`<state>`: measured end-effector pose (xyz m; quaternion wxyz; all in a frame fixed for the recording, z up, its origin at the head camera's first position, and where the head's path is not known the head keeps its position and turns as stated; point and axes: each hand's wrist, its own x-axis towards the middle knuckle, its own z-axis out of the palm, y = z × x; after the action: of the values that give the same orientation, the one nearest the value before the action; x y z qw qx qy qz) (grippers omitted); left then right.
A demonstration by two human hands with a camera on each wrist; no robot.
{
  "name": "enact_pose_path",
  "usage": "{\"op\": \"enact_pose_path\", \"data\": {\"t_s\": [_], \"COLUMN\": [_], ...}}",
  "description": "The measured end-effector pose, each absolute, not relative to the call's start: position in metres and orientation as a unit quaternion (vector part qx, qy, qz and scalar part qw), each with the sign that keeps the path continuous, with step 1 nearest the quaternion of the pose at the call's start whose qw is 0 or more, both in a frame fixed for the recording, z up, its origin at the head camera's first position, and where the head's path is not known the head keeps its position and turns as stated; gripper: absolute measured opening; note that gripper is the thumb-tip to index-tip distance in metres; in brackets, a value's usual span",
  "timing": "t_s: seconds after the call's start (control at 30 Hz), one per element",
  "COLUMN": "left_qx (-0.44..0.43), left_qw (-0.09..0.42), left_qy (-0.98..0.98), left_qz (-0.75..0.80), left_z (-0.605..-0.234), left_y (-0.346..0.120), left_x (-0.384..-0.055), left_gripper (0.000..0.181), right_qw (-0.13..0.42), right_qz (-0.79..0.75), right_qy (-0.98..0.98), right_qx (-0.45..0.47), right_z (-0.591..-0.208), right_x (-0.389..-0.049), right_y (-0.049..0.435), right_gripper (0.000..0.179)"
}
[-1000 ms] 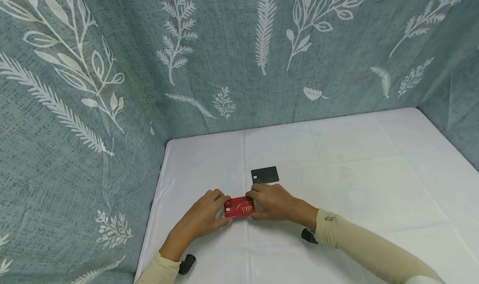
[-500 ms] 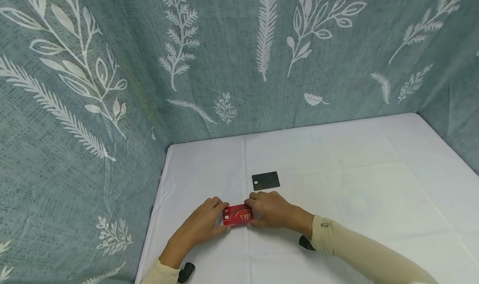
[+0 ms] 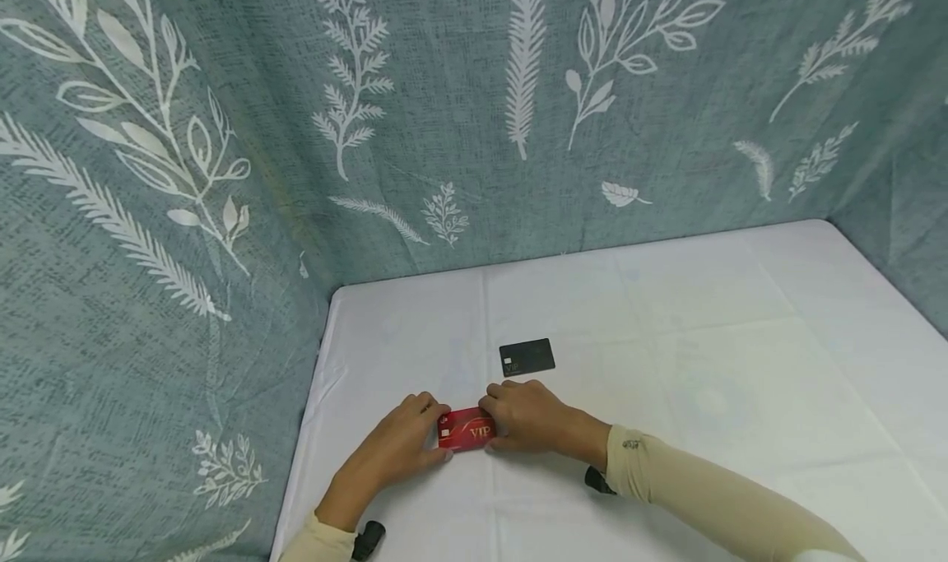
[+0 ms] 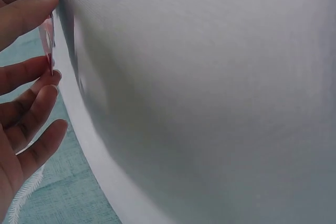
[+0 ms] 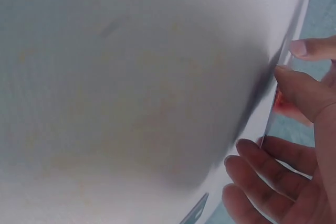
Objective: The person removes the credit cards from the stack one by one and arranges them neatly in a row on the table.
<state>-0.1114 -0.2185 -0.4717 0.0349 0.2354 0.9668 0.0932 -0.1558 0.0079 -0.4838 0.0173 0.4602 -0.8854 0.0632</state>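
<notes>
A red card with gold "VIP" lettering (image 3: 465,429) is held level between both hands, its printed face up. My left hand (image 3: 403,443) pinches its left end, thumb at the near edge and fingers at the far edge. At the opposite end, my right hand (image 3: 533,416) grips it the same way. In the left wrist view the red card (image 4: 46,32) shows edge-on, and a shadow falls on the white cloth beside it. A black "VIP" card (image 3: 527,357) lies flat just beyond my right hand; part of it (image 5: 195,211) enters the right wrist view.
The table has a white cloth (image 3: 711,340) with fold creases. Behind and to the left hangs a blue-green curtain (image 3: 444,118) with white leaf prints. Black wrist-camera pieces (image 3: 368,539) show beneath the cream sleeves (image 3: 704,484).
Both hands have shifted slightly left and nearer with the red card between them. My right hand no longer overlaps the black card in the head view. The head view has tilted up a little.
</notes>
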Motion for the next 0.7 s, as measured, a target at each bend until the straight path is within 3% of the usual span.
{"op": "enact_pose_path", "data": {"t_s": [0.7], "left_qx": [0.246], "left_qw": [0.034], "left_qy": [0.965], "left_qz": [0.088], "left_z": [-0.4741], "left_y": [-0.222], "left_x": [-0.1145], "left_gripper": [0.052], "right_qw": [0.043], "right_qz": [0.061], "right_qy": [-0.881], "right_qx": [0.467], "right_z": [-0.4918], "right_x": [-0.1574], "right_y": [0.0027], "right_gripper": [0.052]}}
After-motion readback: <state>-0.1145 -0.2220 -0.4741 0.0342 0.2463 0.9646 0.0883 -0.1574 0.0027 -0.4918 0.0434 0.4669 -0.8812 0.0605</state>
